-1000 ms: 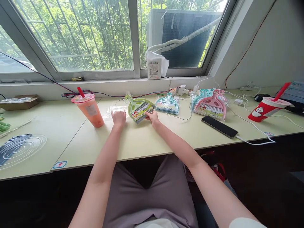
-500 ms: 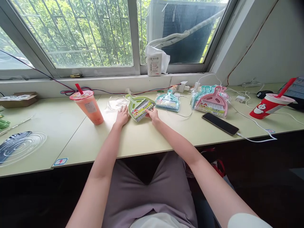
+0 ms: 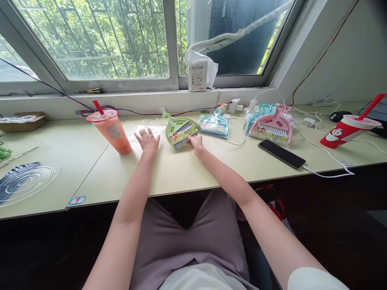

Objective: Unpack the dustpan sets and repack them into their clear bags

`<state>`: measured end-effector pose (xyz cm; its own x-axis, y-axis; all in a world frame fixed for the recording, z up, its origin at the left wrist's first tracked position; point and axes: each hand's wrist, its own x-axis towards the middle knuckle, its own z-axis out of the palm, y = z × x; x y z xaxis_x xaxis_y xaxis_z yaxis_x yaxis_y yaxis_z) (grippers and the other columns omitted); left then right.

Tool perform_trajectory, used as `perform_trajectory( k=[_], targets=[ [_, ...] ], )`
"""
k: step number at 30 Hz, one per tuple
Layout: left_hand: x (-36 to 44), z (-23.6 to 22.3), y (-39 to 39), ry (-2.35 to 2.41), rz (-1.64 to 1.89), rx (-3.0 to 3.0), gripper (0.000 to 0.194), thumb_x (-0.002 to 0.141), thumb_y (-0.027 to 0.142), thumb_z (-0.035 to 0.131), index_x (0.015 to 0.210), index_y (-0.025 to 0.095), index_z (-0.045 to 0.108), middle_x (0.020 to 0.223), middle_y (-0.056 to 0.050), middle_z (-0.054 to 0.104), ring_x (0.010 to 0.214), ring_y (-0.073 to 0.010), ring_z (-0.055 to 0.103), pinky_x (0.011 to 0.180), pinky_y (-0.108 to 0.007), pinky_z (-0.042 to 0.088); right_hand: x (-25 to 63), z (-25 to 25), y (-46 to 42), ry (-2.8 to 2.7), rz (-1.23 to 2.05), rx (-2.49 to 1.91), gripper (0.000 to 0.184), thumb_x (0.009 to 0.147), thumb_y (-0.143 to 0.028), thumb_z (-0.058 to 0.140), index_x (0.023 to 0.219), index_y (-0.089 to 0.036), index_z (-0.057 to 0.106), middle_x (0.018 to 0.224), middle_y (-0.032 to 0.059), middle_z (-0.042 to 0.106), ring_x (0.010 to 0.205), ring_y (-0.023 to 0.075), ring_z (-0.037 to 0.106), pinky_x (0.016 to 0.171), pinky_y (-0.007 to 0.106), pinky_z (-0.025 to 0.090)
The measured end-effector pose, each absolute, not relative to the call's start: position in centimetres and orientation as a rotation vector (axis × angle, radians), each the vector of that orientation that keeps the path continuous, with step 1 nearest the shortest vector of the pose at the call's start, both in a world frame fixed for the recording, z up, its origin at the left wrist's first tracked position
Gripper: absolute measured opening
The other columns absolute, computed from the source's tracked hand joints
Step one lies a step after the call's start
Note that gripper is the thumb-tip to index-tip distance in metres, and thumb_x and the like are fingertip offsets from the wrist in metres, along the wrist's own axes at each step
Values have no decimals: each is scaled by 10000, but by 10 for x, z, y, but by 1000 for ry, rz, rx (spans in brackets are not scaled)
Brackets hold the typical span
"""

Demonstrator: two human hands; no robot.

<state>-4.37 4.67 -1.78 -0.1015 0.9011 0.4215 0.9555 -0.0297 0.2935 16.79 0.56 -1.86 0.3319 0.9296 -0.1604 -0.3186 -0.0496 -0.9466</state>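
Observation:
A green mini dustpan and brush set [image 3: 178,128] with a printed label stands tilted above the desk, its handle toward the upper left. My right hand [image 3: 196,144] grips its right edge between thumb and fingers. To the left of the set, my left hand [image 3: 148,141] is spread with nothing in it, over or on a clear plastic bag [image 3: 155,130]; whether it presses on the bag I cannot tell. Just behind and right of the green set lies a blue dustpan and brush set [image 3: 215,124].
A tall cup of orange drink [image 3: 113,133] stands left of my left hand. Rightward are wrapped pink and teal dustpan sets [image 3: 272,127], a black phone [image 3: 281,154] on a white cable and a red cup [image 3: 344,132]. A clear plastic lid [image 3: 45,177] lies far left.
My left hand has moved left, away from the green dustpan set, and its fingers have spread. My right hand still holds the set, which has barely moved. The view has tilted slightly.

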Motion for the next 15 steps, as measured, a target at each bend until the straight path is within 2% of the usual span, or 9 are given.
perform_trajectory(
  k=[2, 3, 5, 7, 8, 10, 13, 15],
  targets=[
    [-42, -20, 47, -2052, -677, -2244, 629, 955, 324, 454, 1546, 117, 401, 1588, -221, 402, 1507, -393, 279, 1222, -605, 177, 168, -19, 6, -670, 1149, -1209, 182, 879, -104, 674, 943, -211, 541, 1042, 44, 732, 773, 120, 710, 842, 322, 648],
    [-40, -21, 48, -2021, -593, -2335, 583, 951, 264, 426, 1519, 137, 462, 1562, -201, 450, 1478, -380, 344, 1215, -580, 224, 168, -19, 7, -673, 1149, -1209, 186, 877, -105, 678, 947, -210, 542, 1044, 45, 732, 766, 119, 708, 837, 322, 649],
    [-39, -20, 50, -1979, -454, -2398, 504, 907, 159, 416, 1353, 155, 652, 1385, -190, 622, 1360, -364, 500, 1214, -560, 241, 168, -20, 8, -678, 1148, -1207, 206, 861, -108, 697, 954, -211, 546, 1040, 44, 732, 767, 122, 708, 828, 326, 651],
    [-42, -17, 51, -1975, -427, -2287, 421, 851, 108, 453, 1126, 164, 766, 1125, -178, 729, 1236, -357, 592, 1239, -573, 168, 169, -21, 8, -681, 1148, -1203, 219, 852, -112, 708, 960, -215, 548, 1035, 39, 732, 789, 128, 711, 829, 325, 651],
    [-44, -14, 51, -1987, -439, -2199, 393, 834, 93, 464, 1057, 165, 779, 1034, -168, 740, 1200, -355, 611, 1248, -578, 129, 169, -22, 8, -681, 1147, -1199, 215, 855, -116, 705, 962, -217, 549, 1038, 37, 731, 801, 129, 712, 831, 322, 650],
    [-52, -7, 51, -2072, -471, -2011, 382, 827, 66, 448, 1017, 141, 771, 978, -165, 738, 1148, -351, 635, 1248, -578, 117, 169, -22, 8, -678, 1141, -1189, 197, 866, -122, 691, 962, -218, 548, 1060, 37, 728, 823, 128, 710, 836, 311, 648],
    [-62, 3, 47, -2247, -504, -1806, 398, 858, 46, 382, 1020, 83, 743, 1019, -214, 724, 1088, -364, 652, 1188, -613, 223, 169, -21, 6, -673, 1135, -1178, 179, 877, -118, 675, 954, -216, 546, 1104, 39, 717, 843, 124, 705, 847, 298, 643],
    [-63, 5, 45, -2296, -577, -1751, 398, 905, 91, 353, 1056, 81, 721, 1050, -238, 710, 1110, -388, 633, 1130, -646, 279, 169, -20, 6, -674, 1139, -1180, 181, 875, -109, 673, 952, -216, 548, 1100, 37, 715, 840, 126, 704, 852, 301, 641]
  ],
)
